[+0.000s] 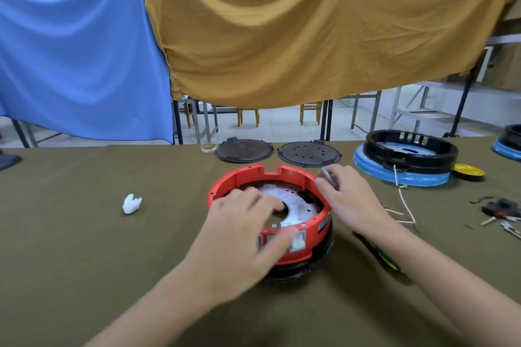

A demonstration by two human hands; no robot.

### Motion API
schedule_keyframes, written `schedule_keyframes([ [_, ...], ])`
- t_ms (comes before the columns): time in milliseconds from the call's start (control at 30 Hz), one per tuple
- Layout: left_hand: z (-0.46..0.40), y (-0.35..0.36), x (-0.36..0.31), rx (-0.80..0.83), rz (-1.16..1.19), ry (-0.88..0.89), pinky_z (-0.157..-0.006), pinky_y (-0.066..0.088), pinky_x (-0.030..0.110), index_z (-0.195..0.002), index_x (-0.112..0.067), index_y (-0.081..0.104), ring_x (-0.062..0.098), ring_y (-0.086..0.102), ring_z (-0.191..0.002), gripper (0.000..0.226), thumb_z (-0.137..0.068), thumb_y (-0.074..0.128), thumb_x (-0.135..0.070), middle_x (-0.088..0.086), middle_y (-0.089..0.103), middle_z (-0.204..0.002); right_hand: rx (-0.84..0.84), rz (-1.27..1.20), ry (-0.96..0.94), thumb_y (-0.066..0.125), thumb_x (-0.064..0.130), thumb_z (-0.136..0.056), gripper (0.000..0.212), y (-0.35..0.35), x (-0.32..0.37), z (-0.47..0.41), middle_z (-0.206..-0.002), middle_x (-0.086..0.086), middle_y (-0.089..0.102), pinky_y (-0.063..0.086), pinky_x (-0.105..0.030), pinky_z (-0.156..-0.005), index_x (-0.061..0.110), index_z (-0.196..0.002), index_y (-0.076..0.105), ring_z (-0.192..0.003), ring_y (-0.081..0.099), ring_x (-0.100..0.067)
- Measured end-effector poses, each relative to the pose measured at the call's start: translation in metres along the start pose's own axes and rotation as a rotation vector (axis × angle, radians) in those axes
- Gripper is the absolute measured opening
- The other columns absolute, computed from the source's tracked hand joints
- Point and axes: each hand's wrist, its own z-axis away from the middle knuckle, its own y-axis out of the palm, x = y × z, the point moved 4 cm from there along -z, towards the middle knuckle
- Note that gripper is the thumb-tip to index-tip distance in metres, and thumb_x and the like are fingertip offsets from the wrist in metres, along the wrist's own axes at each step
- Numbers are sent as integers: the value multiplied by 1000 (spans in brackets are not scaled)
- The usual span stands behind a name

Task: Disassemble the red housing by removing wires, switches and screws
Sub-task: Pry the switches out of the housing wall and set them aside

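Note:
The round red housing sits on a black base ring in the middle of the olive table, with a white metal plate inside it. My left hand grips the housing's near wall, fingers reaching inside over the plate and thumb on the outside near a white switch. My right hand rests at the housing's right rim and pinches a small grey part between its fingertips. Loose cream wires lie just right of the housing.
Two dark round lids lie behind the housing. A black housing on a blue ring stands at the back right beside a yellow disc. Small parts and tools lie far right; a white plastic piece lies left.

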Motion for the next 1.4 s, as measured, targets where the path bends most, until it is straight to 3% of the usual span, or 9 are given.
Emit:
schedule_keyframes([
  [100,14,17,-12,-16,-87,105,-93,42,34,-112,-28,62,12,54,-97,33,-97,44,-51,-11,54,-102,-124,-189,-47,53,29,-100,27,-4,8,23,-81,-5,55,38,-29,-66,10,-81,57,-77,51,-16],
  [200,12,18,2,-1,48,69,-97,37,36,-115,-27,62,8,50,-102,22,-97,51,-37,-12,52,-106,-138,-449,-99,49,33,-103,29,-8,19,38,-79,-4,57,43,-26,-66,18,-82,63,-70,56,-10],
  [433,19,21,12,-47,97,26,-114,17,32,-111,-35,56,-1,47,-115,25,-95,41,-47,-25,49,-110,10,-689,-240,45,45,-97,32,-6,40,55,-62,-4,52,44,-35,-55,26,-79,62,-57,52,-15],
  [500,19,25,9,-63,20,38,-112,19,32,-114,-35,59,-2,48,-110,33,-95,42,-55,-25,52,-110,17,-700,-289,49,44,-98,26,-6,41,57,-63,1,56,48,-28,-54,30,-80,63,-57,55,-12],
  [700,16,26,11,-98,62,36,-103,22,21,-113,-36,63,-2,51,-103,37,-91,45,-61,-25,57,-106,14,-585,-330,54,51,-93,27,-2,36,60,-70,-1,65,55,-43,-66,26,-85,61,-67,65,-18],
  [933,16,27,14,-116,89,45,-102,24,23,-112,-37,63,-3,51,-105,36,-89,50,-62,-28,59,-106,-3,-567,-332,54,54,-93,28,-1,33,56,-69,-4,67,56,-37,-64,29,-82,59,-65,67,-17],
  [1067,17,27,15,-137,108,47,-101,25,23,-111,-37,64,-4,50,-103,37,-87,51,-62,-29,59,-104,31,-531,-340,54,53,-92,24,-2,36,55,-70,0,66,57,-42,-64,31,-85,60,-65,67,-17],
  [1233,17,27,14,-155,119,48,-99,28,26,-111,-36,65,-4,51,-102,38,-85,53,-63,-28,60,-103,127,-492,-321,54,47,-98,28,-1,44,47,-64,0,65,55,-25,-60,23,-84,60,-60,67,-13],
  [1400,17,26,13,-166,129,44,-98,29,25,-111,-37,65,-5,51,-103,39,-84,54,-63,-29,60,-103,217,-468,-304,52,39,-100,28,1,48,38,-58,4,61,50,-22,-57,17,-83,57,-55,63,-12],
])
